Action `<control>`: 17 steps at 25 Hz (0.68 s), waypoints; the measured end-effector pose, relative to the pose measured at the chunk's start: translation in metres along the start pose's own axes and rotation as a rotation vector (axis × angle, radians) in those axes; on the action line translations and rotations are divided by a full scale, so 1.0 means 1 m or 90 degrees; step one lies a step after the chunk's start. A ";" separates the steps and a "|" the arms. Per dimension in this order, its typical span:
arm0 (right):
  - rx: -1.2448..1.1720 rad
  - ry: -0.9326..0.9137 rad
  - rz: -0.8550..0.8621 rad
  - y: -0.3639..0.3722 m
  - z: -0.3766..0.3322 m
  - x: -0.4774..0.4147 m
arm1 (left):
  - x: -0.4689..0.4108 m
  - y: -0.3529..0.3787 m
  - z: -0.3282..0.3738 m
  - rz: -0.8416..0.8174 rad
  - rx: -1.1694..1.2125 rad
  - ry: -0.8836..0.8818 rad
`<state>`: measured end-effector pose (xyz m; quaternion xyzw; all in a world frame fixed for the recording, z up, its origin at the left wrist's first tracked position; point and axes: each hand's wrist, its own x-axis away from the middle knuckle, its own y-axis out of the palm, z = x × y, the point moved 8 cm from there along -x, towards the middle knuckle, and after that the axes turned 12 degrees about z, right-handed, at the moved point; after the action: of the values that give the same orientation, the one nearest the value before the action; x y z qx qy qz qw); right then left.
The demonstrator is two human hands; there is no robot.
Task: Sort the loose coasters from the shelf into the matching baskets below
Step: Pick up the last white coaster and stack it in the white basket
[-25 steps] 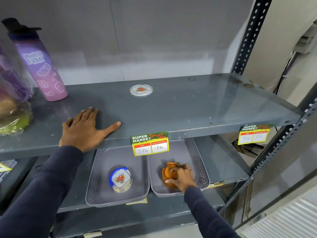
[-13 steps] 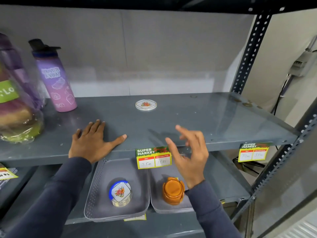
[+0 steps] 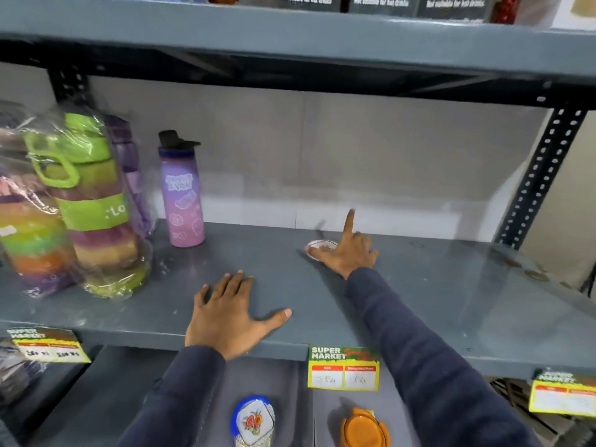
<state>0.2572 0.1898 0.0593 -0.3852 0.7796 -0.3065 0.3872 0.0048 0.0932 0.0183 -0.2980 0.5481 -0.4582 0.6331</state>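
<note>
Your right hand (image 3: 346, 253) is the one at the coaster (image 3: 317, 246), far back on the shelf (image 3: 435, 285) near its rear edge, about midway along it. The coaster lies flat, partly hidden under your thumb and curled fingers (image 3: 362, 241); it shows to the left of the palm. The index finger points up, so the fingers are not closed on it yet; they only rest on it. Your left hand (image 3: 230, 314) lies flat and spread at the front edge of the shelf, holding nothing and well apart from the coaster. The coaster is round, so no axis matters. I judge you must drag it toward the front edge. The white coaster stack (image 3: 253, 421) waits below.
</note>
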 end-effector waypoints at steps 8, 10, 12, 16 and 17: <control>0.123 -0.067 0.088 -0.005 -0.016 -0.005 | 0.000 0.002 0.000 -0.011 -0.008 0.001; 0.038 -0.133 0.201 -0.041 -0.041 0.008 | 0.000 0.002 0.000 -0.017 -0.007 -0.001; -0.039 -0.208 0.307 -0.090 -0.066 0.036 | 0.001 0.001 0.000 -0.023 -0.007 0.001; -0.110 -0.306 0.480 -0.186 -0.094 0.118 | 0.001 -0.001 0.002 -0.015 -0.005 -0.002; -0.117 -0.322 0.511 -0.202 -0.096 0.137 | 0.002 -0.001 0.002 -0.013 -0.005 -0.003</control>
<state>0.1950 -0.0120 0.2153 -0.1489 0.7720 0.0403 0.6167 0.0066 0.0910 0.0189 -0.3073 0.5456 -0.4618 0.6282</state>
